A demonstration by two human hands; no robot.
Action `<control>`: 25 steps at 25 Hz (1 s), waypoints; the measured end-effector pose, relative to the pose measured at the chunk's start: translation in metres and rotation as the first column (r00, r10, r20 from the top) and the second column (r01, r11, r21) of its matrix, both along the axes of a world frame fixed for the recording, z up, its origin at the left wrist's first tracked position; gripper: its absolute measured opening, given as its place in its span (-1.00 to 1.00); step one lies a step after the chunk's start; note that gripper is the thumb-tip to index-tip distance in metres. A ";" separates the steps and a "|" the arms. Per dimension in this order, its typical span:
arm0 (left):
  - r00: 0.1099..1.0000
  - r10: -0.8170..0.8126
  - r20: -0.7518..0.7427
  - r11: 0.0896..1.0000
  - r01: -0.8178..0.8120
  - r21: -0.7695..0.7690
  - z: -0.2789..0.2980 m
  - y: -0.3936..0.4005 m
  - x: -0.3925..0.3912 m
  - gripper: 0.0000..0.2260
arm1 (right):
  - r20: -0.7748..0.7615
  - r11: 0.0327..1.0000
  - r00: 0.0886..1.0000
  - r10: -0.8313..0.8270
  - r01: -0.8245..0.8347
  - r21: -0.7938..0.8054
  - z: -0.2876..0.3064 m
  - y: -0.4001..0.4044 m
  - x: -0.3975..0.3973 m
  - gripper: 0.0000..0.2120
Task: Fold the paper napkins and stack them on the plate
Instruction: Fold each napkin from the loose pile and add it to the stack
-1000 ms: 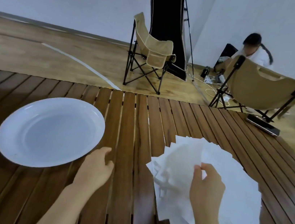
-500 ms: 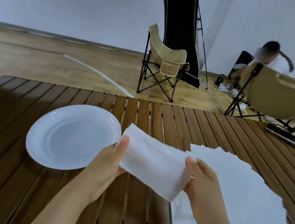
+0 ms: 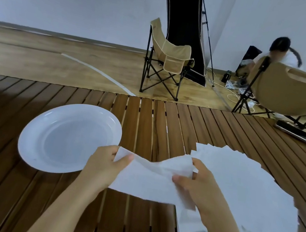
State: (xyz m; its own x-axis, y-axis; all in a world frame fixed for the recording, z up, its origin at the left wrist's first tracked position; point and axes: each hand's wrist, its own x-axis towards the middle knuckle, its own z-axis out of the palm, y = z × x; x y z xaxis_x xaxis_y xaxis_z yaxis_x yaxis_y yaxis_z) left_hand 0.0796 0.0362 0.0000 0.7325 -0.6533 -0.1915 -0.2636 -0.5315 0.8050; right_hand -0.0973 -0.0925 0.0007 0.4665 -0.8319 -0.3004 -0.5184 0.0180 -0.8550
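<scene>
A single white paper napkin (image 3: 151,180) hangs stretched between both hands above the slatted wooden table (image 3: 147,121). My left hand (image 3: 103,168) pinches its left end with thumb on top. Its right end is pinched by my right hand (image 3: 197,189), which bunches the paper there. The napkin sags and creases in the middle. A round white plate (image 3: 45,151) lies on the table to the left, with nothing on it; my left hand overlaps its near right rim. A fanned pile of white napkins (image 3: 245,191) lies on the table at the right, partly under my right hand.
A phone (image 3: 295,134) lies at the table's far right edge. Beyond the table stand two tan folding chairs (image 3: 168,59) and a black backdrop stand; a person sits on the floor behind the right chair, among cables.
A second ago my right hand was picking at the pile and the left lay free by the plate. Both hands now hold one napkin lifted off the pile, lower and more bunched than half a second ago.
</scene>
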 end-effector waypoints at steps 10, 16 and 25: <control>0.883 0.038 0.467 0.984 0.047 -0.170 0.008 0.009 0.017 -0.76 | 0.111 0.925 0.994 -0.001 0.043 -0.379 0.017 -0.001 0.005 -0.88; 0.909 -0.010 0.416 0.996 0.045 -0.076 0.009 0.016 0.025 -0.83 | 0.096 0.955 0.995 -0.001 0.029 -0.297 0.014 -0.002 0.005 -0.90; 0.952 -0.122 0.280 0.942 0.023 0.334 -0.020 0.001 0.017 -0.69 | -0.348 0.943 0.937 -0.013 -0.104 -0.315 -0.049 -0.011 0.035 -0.84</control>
State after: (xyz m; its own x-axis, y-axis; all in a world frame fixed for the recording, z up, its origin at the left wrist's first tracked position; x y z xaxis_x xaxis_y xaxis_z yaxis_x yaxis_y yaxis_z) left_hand 0.0963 0.0376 -0.0199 0.7410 -0.6453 -0.1857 -0.5079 -0.7196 0.4736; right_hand -0.0625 -0.1039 -0.0485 0.4238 -0.8906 -0.1651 -0.7718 -0.2598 -0.5803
